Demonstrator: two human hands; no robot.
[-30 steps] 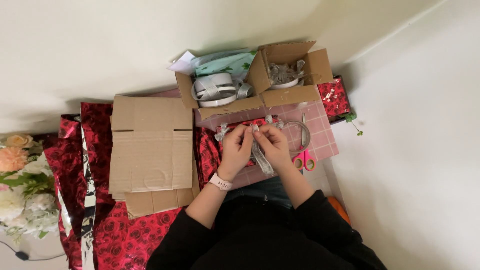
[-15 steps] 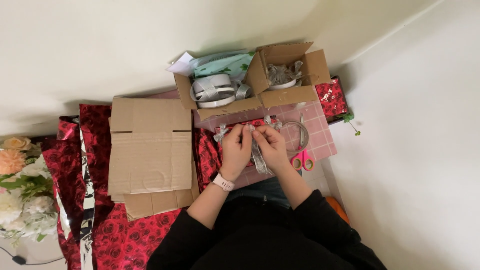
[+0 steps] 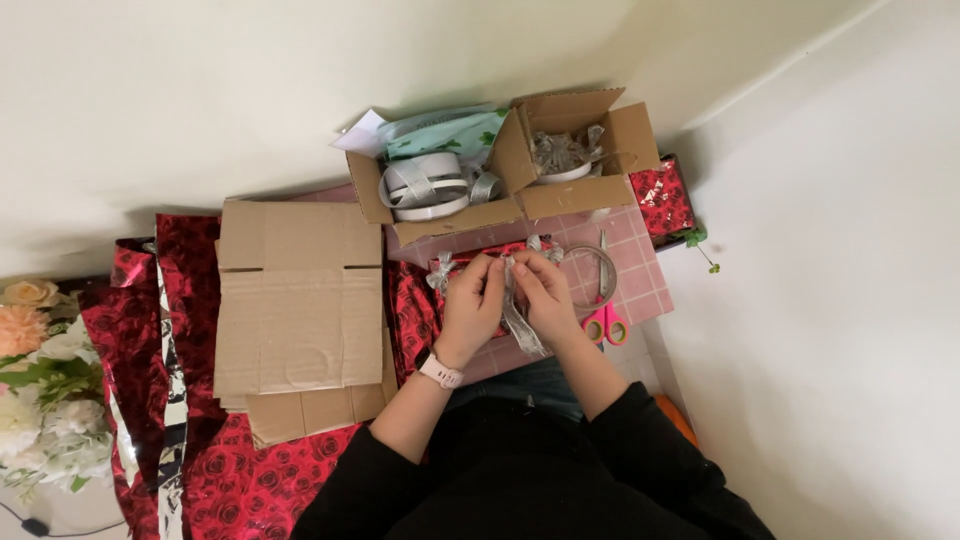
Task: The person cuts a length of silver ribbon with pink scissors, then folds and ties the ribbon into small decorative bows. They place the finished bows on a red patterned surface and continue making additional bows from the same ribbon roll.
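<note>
While our left hand (image 3: 472, 305) and right hand (image 3: 545, 298) both pinch the silver ribbon (image 3: 517, 312) above the small red-wrapped gift (image 3: 470, 268) on the pink desk (image 3: 640, 280), we seem mid-way through forming a bow; next likely needs a steady pull to tighten, with the pink scissors (image 3: 604, 322) just beside.

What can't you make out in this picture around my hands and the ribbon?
- Head view: how the silver ribbon is knotted; the left hand and right hand cover it.
- Most of the small red-wrapped item under the hands is hidden by them.
- The scissors: only the pink handles are clear; the blades are too thin to follow.
- Contents of the open cardboard box: too small, partly behind its flaps.
- The flowers are cut off by the left edge.
</note>
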